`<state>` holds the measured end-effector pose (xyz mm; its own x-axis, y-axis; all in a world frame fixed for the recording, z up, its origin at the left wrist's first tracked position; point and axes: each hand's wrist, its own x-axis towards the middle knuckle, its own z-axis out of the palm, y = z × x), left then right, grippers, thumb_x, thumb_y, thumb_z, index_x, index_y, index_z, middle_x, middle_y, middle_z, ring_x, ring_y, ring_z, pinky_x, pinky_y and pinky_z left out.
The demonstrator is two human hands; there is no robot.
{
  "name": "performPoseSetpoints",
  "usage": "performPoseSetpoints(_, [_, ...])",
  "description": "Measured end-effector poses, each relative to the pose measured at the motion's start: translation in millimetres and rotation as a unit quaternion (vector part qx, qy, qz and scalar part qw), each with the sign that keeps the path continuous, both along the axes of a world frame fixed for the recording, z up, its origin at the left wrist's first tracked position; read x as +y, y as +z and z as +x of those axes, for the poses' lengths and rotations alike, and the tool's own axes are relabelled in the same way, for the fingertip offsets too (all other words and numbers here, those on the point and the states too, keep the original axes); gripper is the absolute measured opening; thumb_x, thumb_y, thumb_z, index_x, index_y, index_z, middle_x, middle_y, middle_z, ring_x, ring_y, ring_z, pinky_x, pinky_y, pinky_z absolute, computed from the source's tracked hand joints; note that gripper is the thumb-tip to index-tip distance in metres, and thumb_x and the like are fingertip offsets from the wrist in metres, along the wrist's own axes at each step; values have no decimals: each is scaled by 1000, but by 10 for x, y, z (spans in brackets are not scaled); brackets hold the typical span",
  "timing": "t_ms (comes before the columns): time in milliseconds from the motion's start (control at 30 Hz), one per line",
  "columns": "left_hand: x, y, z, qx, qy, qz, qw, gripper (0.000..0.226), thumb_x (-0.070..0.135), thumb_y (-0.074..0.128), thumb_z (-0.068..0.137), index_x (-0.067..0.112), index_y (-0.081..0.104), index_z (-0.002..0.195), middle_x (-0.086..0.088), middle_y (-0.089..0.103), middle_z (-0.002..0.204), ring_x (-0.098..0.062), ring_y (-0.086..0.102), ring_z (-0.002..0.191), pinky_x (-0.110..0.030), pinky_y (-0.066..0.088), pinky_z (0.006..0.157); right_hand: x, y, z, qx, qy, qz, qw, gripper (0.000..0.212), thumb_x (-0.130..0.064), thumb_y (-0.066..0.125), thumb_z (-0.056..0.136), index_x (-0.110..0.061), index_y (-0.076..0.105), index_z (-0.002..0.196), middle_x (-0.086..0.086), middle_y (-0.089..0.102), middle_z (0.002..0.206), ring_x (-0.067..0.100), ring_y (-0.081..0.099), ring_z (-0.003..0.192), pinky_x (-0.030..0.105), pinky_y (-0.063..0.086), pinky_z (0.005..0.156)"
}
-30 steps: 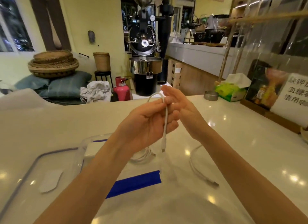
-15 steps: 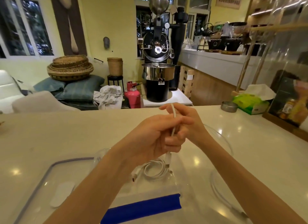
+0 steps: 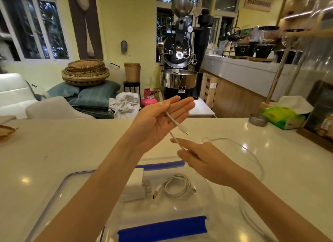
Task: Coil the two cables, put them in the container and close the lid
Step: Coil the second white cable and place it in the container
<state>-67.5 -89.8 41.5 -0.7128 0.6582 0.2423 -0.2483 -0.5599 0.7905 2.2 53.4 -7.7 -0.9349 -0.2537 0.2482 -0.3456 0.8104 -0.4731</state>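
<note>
Clear container [image 3: 212, 205] sat at tabletop [image 3: 54, 151] near edge, holding one coiled cable [image 3: 177, 186] beside a white charger [image 3: 135, 185]. Lid [image 3: 59, 193] lay to its left. Right hand [image 3: 203, 160] grip pinched the second cable [image 3: 173, 122], its slack looping over the tabletop to the right. Farther out, left hand [image 3: 162, 119] was open, palm up, cable across the fingers [image 3: 182, 104], plug end hanging free.

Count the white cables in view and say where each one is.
2. One coiled white cable lies inside the clear plastic container. The other white cable crosses the open left hand, pinched by the right hand, trailing onto the counter.
</note>
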Motion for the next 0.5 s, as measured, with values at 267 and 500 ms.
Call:
performPoseSetpoints(267, [156, -164, -76, 77, 110, -103, 986, 32, 6, 25, 96, 8, 56, 105, -11, 66, 110, -23, 64, 106, -31, 48, 95, -98, 238, 300, 6, 4, 166, 986, 32, -32, 31, 96, -23, 45, 124, 1, 66, 96, 14, 59, 81, 29, 51, 79])
performPoseSetpoints(500, [128, -254, 130, 255, 88, -270, 924, 24, 9, 38, 95, 7, 60, 104, -5, 71, 90, -22, 67, 83, -31, 54, 78, -20, 512, 348, 132, 49, 103, 985, 28, -39, 44, 85, -22, 65, 90, -17, 56, 62, 10, 58, 60, 16, 47, 60])
